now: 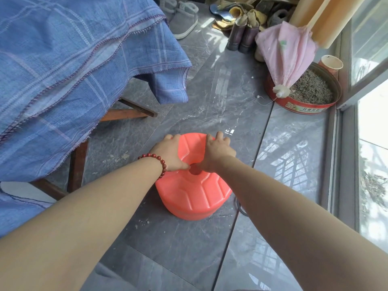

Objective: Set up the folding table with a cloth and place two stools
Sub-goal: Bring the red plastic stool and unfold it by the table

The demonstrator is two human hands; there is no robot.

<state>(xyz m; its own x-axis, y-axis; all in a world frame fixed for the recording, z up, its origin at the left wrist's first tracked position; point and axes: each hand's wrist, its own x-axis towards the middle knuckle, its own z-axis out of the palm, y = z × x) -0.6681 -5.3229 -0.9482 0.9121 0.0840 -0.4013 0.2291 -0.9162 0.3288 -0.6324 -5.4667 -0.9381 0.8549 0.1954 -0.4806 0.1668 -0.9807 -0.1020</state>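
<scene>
A round orange plastic stool [193,194] stands on the grey tiled floor at the centre. My left hand [169,153] grips its top on the left, fingers curled over the far rim and thumb at the centre hole. My right hand [217,151] grips the top on the right the same way. The folding table [126,114] stands at the left, its dark wooden legs showing under a blue checked cloth [63,70] that drapes over it and hangs down at the corner. Only this one stool is in view.
A red round tin [302,106] of dried herbs sits at the right by the sliding door frame, with a pink folded umbrella [285,51] and a paper cup [331,64] beside it. Shoes and boots [243,34] crowd the floor at the back.
</scene>
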